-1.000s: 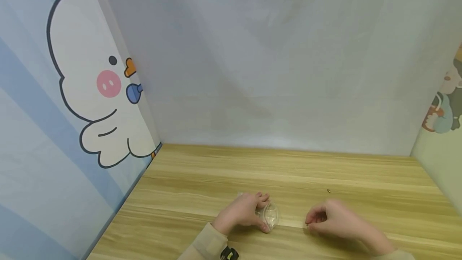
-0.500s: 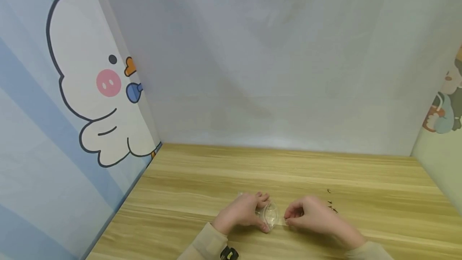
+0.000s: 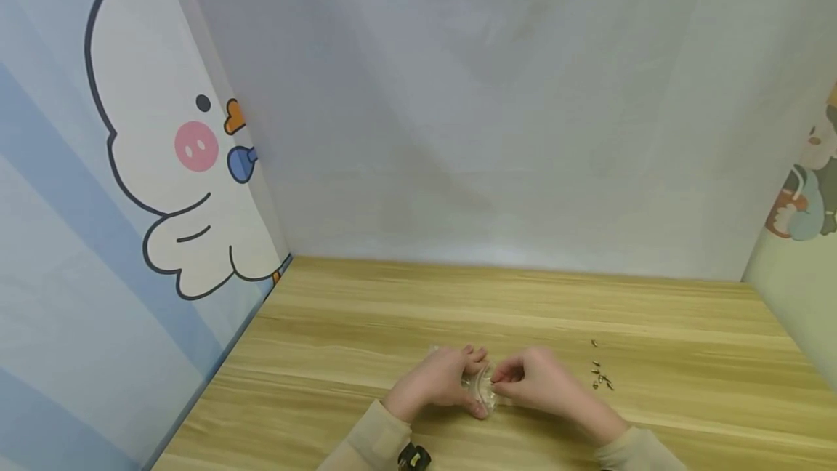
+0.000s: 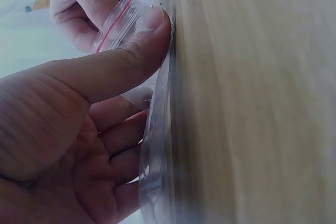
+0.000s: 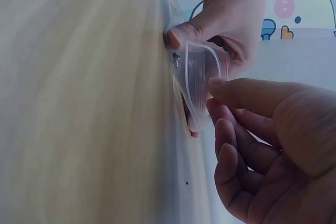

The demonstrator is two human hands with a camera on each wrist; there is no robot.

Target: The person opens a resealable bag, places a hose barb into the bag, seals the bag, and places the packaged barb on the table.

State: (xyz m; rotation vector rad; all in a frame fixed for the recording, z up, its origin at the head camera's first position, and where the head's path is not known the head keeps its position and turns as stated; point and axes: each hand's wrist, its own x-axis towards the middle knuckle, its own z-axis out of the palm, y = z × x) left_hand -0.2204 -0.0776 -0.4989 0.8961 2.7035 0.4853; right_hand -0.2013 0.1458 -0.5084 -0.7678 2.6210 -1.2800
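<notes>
1. The bird print [image 3: 163, 129] is facing right, beside the tabletop [image 3: 366, 318].
2. The left hand [image 3: 437, 382] is holding the bag, its thumb pressing the near side and its fingers curling round the far side.
3. The bag [image 3: 482, 391] is resting on the tabletop, its long axis running left to right, its gaping, red-lined mouth pointing at the right hand. A shiny bit [image 5: 176, 59] is showing beside the left thumb.
4. The right hand [image 3: 539, 382] is bringing thumb and forefinger together at the mouth; what they are pinching, if anything, I cannot tell.
5. The screws [image 3: 602, 379] are lying scattered to the right, pointing various ways; the rightmost is slanting from back left to front right.
</notes>
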